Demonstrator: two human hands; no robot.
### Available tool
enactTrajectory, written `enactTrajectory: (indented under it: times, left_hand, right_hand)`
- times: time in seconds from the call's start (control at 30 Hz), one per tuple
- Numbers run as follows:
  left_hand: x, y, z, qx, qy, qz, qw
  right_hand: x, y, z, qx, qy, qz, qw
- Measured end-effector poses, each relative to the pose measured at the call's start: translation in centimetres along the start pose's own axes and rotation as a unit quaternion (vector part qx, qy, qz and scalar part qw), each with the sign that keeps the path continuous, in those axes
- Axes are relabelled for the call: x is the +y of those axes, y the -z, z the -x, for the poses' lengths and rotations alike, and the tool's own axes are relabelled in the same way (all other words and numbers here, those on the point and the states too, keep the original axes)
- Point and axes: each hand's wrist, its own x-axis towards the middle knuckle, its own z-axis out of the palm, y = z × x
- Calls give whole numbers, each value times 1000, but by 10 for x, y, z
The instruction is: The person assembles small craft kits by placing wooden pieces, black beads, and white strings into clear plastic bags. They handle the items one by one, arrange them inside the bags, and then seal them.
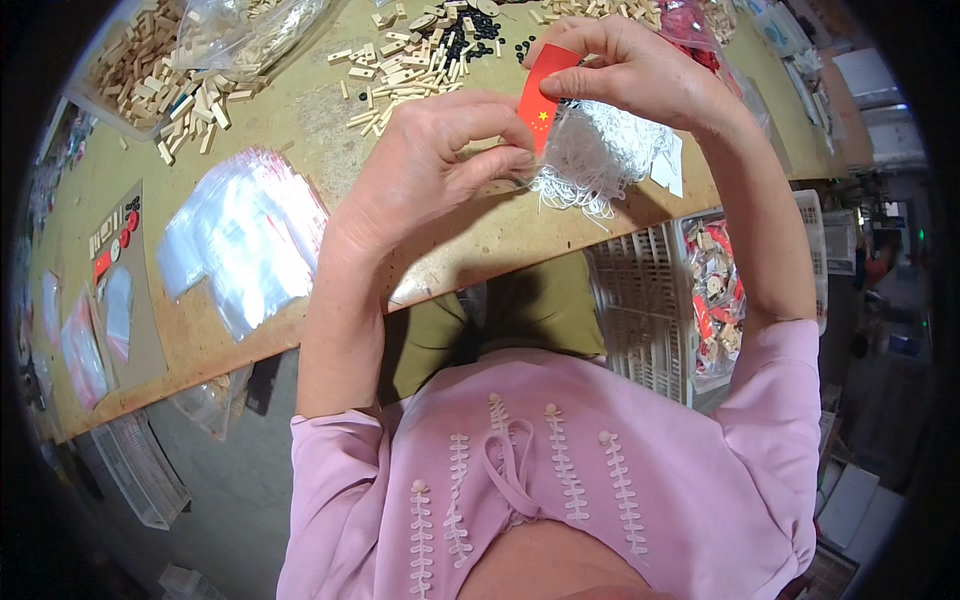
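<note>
A small red flag piece with yellow stars is held up above the table's near edge. My right hand pinches it between thumb and fingers from the right. Beside its lower end, my left hand is closed with thumb and forefinger together. Something thin and pale shows at those fingertips, too small to make out. Right behind and below the flag piece lies a tangled heap of white string loops. A pile of clear plastic bags lies on the table left of my left forearm.
Wooden blocks fill a clear bin at the far left. Small wooden sticks and pieces and black rings lie at the back. A board with sample parts is at left. Below the table's right side stands a white crate holding packed bags.
</note>
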Motion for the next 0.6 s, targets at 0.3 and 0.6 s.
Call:
enactTrajectory:
  times: [0.3, 0.6]
  left_hand:
    - [3, 0, -1, 7, 18, 13, 1000]
    - [1, -2, -2, 26, -10, -16, 999]
  right_hand:
    - [2, -19, 1, -101, -19, 8, 995]
    - [13, -32, 2, -79, 0, 69, 994]
